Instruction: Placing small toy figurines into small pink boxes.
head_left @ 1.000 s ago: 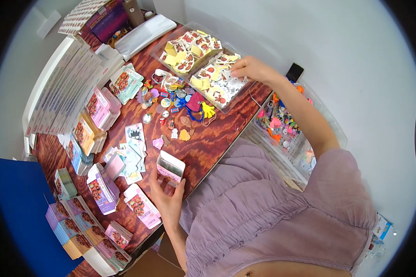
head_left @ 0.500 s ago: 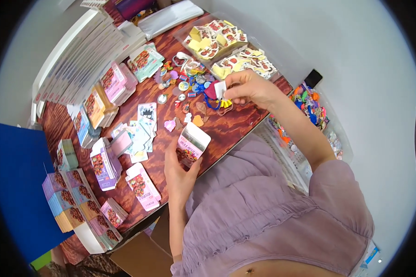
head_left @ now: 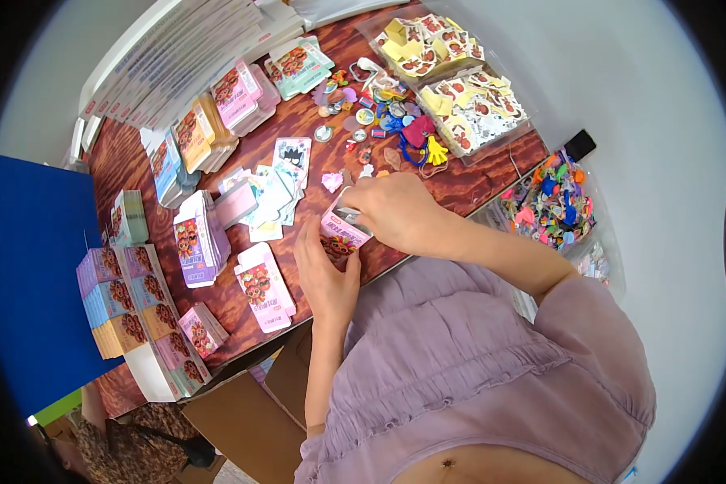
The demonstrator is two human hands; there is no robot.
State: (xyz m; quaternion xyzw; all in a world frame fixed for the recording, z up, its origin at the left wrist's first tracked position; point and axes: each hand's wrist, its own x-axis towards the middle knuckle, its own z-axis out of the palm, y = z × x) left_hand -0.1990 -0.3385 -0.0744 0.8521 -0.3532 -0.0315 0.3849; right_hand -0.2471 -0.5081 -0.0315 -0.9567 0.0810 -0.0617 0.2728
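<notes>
My left hand [head_left: 327,270] is wrapped round a small pink carton [head_left: 343,233], tilted upright near the table's front edge. Over its open top is my right hand [head_left: 403,211], fingers curled and pinched at the mouth; what they hold is hidden. A flat pink carton [head_left: 264,288] lies just left of my left hand. Beyond the hands are a heap of small trinkets [head_left: 391,113], a yellow hand-shaped toy [head_left: 436,151], a dark pink piece [head_left: 418,131] and a pink trinket [head_left: 331,182]. Loose picture cards [head_left: 274,194] spread to the left of them.
Flat purple cartons [head_left: 198,242], orange cartons [head_left: 204,135] and other stacks stand at left beside rows of boxes [head_left: 149,310]. Clear trays hold yellow-backed stickers [head_left: 476,105] at back right. A bin of colourful toys [head_left: 552,202] stands off the table's right edge. Another person [head_left: 137,444] is at lower left.
My right hand has come from the trinket heap, where it held a small white piece, down to the carton's open top. My left hand still holds the carton. The view has shifted.
</notes>
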